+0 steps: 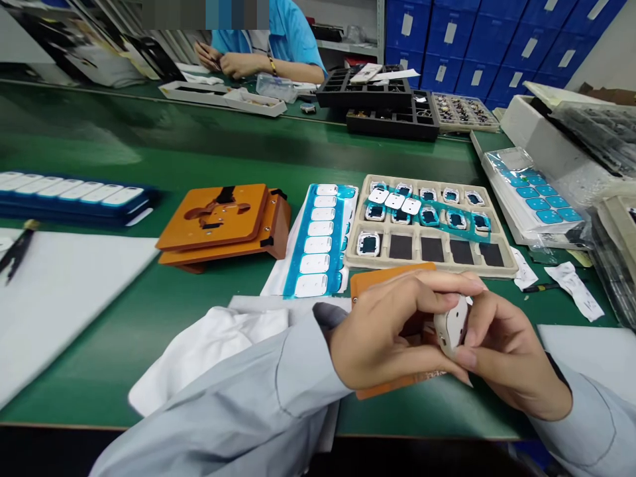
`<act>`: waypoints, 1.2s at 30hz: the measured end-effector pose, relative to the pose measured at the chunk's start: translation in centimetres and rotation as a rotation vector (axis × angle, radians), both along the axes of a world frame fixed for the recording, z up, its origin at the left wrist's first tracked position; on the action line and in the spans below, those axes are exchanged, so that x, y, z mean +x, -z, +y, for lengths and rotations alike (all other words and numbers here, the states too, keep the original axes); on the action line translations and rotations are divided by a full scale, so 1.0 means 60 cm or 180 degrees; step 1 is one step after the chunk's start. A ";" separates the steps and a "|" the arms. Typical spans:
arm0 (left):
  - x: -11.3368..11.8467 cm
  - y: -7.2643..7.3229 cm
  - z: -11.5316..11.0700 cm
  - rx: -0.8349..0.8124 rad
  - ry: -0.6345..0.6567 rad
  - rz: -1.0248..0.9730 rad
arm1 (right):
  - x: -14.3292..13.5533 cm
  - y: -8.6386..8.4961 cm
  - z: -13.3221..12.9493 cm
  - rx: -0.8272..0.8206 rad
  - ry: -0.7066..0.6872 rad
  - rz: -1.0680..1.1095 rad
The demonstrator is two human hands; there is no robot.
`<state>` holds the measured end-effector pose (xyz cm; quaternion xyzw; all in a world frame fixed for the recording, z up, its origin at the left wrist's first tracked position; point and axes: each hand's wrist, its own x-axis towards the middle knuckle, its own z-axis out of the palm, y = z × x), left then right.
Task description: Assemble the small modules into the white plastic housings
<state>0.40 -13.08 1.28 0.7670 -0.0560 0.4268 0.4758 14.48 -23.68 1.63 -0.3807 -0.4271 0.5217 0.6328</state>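
Between both hands is a small white rounded casing (pixel 451 326), tilted on its edge, with small dark holes in its side. My left hand (pixel 392 324) grips it from the left, fingers over the top and thumb below. On its right side, my right hand (pixel 507 351) pinches it between thumb and fingers. An orange fixture plate (pixel 377 278) lies under my hands, largely covered by them. Just beyond it, a beige tray (pixel 355 255) holds several watch-like casings in its pockets, and a strip of blue film with white pieces lies across them.
Left of the tray is a blue sheet of white rounded stickers (pixel 317 245). An orange jig (pixel 223 222) and a white cloth (pixel 209 358) lie further left. Black trays (pixel 392 122) stand at the back. Across the bench sits a person in a blue shirt (pixel 298 40).
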 end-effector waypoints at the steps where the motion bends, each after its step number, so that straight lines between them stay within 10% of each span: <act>1: 0.000 0.000 0.000 -0.0032 0.0019 -0.0025 | 0.001 0.001 -0.001 -0.0010 -0.0024 -0.0006; 36: 0.000 0.003 0.001 0.0494 -0.0235 -0.0062 | 0.006 0.001 0.001 0.0156 0.0222 -0.0358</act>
